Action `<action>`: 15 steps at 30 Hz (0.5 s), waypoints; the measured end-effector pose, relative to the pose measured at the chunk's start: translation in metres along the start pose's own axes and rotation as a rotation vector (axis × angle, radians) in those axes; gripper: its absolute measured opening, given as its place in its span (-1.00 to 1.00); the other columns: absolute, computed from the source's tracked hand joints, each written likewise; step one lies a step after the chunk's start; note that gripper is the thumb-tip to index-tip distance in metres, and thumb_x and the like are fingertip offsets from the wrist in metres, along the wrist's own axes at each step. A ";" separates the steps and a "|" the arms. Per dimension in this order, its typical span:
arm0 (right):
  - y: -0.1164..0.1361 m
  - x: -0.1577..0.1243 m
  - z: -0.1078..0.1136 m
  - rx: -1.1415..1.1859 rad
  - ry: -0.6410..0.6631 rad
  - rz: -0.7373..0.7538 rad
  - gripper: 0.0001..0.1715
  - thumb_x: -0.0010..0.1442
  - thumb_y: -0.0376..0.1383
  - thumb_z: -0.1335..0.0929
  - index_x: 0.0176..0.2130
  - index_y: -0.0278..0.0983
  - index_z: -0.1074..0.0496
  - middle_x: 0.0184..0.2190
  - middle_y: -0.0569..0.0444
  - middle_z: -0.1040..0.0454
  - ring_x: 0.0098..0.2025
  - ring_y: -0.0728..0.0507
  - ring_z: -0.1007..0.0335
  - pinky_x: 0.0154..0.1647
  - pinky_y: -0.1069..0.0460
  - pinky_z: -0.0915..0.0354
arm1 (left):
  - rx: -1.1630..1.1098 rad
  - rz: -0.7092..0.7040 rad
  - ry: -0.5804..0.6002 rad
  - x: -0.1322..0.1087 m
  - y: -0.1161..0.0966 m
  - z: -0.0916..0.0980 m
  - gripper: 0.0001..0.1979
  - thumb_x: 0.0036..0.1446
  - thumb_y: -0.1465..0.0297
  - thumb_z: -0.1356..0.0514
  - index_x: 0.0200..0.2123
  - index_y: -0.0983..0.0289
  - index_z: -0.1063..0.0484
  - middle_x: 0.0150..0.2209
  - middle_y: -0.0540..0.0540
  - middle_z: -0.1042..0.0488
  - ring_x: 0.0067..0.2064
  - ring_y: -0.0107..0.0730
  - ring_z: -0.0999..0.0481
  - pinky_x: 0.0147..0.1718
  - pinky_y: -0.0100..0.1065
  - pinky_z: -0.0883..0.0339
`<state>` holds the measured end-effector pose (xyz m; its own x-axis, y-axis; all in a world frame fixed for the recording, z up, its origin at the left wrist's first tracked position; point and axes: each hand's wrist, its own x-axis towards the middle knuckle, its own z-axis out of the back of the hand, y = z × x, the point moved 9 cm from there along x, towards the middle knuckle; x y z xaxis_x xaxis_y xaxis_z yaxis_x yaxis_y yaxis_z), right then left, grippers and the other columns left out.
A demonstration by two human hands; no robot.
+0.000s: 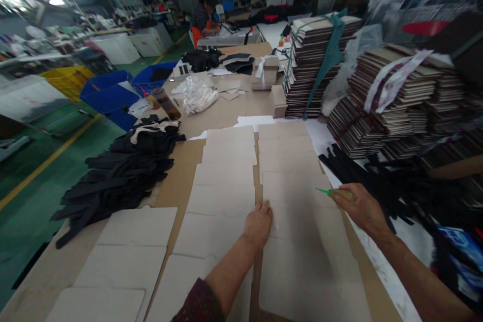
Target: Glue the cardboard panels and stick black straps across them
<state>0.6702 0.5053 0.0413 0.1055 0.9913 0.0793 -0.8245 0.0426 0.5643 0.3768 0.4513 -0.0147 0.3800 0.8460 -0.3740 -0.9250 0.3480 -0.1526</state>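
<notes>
My right hand [356,205] is closed around a slim tool [341,194] with a wooden handle and a narrow bright green tip. The tip points left, above the right column of pale cardboard panels [298,211]. My left hand [259,222] rests palm down at the gap between that column and the middle column of panels [217,196], its fingers stretched forward and touching the board edge. The panels lie flat in overlapping rows. Another column of panels [121,256] lies at the left.
Black fabric strips [128,166] are heaped on the left, with more strips [362,181] on the right. Tied stacks of boards [315,65] and bundled panels [403,95] stand at the right back. A brown-filled bottle [166,104] lies tilted near a plastic bag [198,94]. One person [202,17] works farther back.
</notes>
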 end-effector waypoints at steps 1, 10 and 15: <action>-0.001 0.001 -0.003 -0.018 0.019 0.017 -0.52 0.09 0.11 -0.32 -0.22 -0.20 -0.44 -0.25 0.01 -0.43 -0.23 -0.21 -0.41 -0.20 -0.08 -0.30 | 0.006 0.008 0.004 0.005 0.002 -0.001 -0.64 0.24 0.60 0.03 0.05 0.37 -0.38 0.25 0.25 -0.23 0.17 -0.16 -0.32 0.07 -0.25 -0.40; 0.009 0.002 -0.020 -0.145 0.095 0.177 -0.68 0.22 -0.02 -0.27 -0.18 -0.17 -0.39 -0.21 0.01 -0.42 -0.16 -0.19 -0.39 -0.13 -0.07 -0.31 | 0.024 0.044 0.043 0.019 0.003 -0.001 -0.68 0.24 0.61 0.02 -0.04 0.37 -0.44 0.03 0.24 -0.40 0.08 -0.19 -0.40 0.00 -0.27 -0.44; 0.021 0.008 -0.019 -0.280 0.133 0.256 -0.75 0.24 -0.09 -0.24 -0.21 -0.17 -0.37 -0.20 -0.01 -0.41 -0.11 -0.21 -0.37 -0.13 -0.08 -0.30 | 0.022 0.040 0.053 0.023 0.005 0.000 -0.69 0.25 0.60 0.02 -0.08 0.37 -0.47 -0.01 0.25 -0.41 0.07 -0.21 -0.40 0.02 -0.28 -0.42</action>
<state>0.6431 0.5168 0.0383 -0.1807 0.9810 0.0704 -0.9363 -0.1934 0.2932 0.3812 0.4719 -0.0243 0.3418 0.8371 -0.4271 -0.9389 0.3237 -0.1170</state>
